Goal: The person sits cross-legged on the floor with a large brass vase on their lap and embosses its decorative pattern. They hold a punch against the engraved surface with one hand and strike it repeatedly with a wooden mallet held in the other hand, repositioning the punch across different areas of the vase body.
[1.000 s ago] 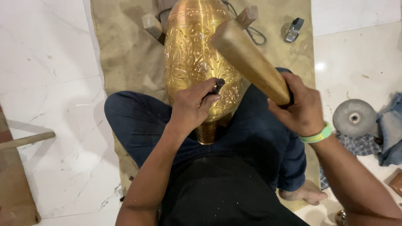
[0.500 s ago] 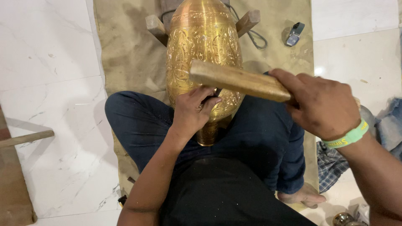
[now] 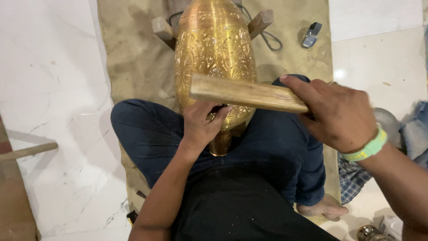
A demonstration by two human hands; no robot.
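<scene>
Between the person's crossed legs, a large engraved brass vase lies on its side, its narrow foot pointing near, toward the body, and its wide belly reaching far, where it rests on a wooden cradle of crossed blocks set on a tan mat. The left hand presses against the near curve of the vase, fingers narrowed around a small dark punch whose tip meets the metal. The right hand is wrapped tight on one end of a wooden mallet, a green band at the wrist. A second ago the mallet was raised and tilted, head up toward the far side; half a second ago it had swung down nearly level; now it lies flat across the vase, its left end just above the punch. That drop suggests a blow is landing, or about to land, on the punch, so the engraving looks to be going on stroke by stroke at the same spot, the left hand having barely shifted. Far right on the mat sits a small dark-and-silver gadget, with a dark cord looping beside the cradle. A wooden stick lies on the white marble floor at left.
</scene>
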